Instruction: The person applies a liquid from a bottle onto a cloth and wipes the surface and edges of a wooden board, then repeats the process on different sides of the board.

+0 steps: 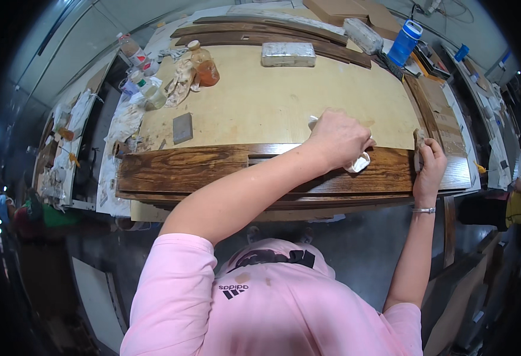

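A dark brown wooden board [183, 169] with strong grain lies along the near edge of the bench, with a slot cut near its middle and more boards under it. My left hand [340, 139] is closed around a crumpled white cloth [358, 162] and presses on the board, right of its middle. My left forearm crosses over the board and hides part of the slot. At the board's right part, my right hand [430, 163] is closed with fingers and thumb around a small, worn brownish block [418, 141], its kind unclear.
A grey flat block [182, 128] lies on the pale bench top [242, 107]. Bottles, including an amber one [207, 71], and a stained rag [180, 82] stand back left. Farther back are a wrapped silver block [288, 54], dark wood strips [260, 37] and a blue bottle [404, 44].
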`<state>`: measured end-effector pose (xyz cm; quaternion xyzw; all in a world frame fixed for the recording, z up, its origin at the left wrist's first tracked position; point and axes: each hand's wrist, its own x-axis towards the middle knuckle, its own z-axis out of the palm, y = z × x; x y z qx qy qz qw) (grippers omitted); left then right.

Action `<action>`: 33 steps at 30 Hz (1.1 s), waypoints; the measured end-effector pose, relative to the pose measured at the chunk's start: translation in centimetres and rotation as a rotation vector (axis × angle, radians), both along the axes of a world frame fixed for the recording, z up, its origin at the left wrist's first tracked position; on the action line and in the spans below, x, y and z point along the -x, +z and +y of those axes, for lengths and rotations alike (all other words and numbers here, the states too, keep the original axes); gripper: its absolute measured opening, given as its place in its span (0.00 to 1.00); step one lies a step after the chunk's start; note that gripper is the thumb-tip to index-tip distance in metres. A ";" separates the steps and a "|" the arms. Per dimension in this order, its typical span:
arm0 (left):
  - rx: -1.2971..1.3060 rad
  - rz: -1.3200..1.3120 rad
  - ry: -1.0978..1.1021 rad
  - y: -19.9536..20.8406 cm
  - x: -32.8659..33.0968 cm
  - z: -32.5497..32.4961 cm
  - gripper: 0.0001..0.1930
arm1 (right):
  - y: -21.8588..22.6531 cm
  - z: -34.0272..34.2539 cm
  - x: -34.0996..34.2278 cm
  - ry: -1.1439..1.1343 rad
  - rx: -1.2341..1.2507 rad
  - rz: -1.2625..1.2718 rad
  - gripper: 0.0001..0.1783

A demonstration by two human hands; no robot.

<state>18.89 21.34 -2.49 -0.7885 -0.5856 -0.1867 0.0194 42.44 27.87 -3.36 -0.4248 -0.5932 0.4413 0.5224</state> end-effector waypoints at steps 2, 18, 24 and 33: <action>0.093 0.020 0.023 0.4 1.5 -1.0 0.14 | -0.1 0.0 0.3 -0.002 -0.014 -0.017 0.07; 0.020 -0.287 0.562 3.5 27.2 -21.8 0.11 | -2.5 2.2 -2.9 0.032 -0.028 -0.053 0.10; 0.357 0.586 1.065 3.8 36.7 -28.7 0.17 | -2.8 2.4 -2.2 -0.018 -0.223 -0.191 0.10; 0.075 0.045 0.789 1.1 36.5 -27.4 0.15 | -2.1 1.7 -1.7 0.039 -0.043 0.079 0.09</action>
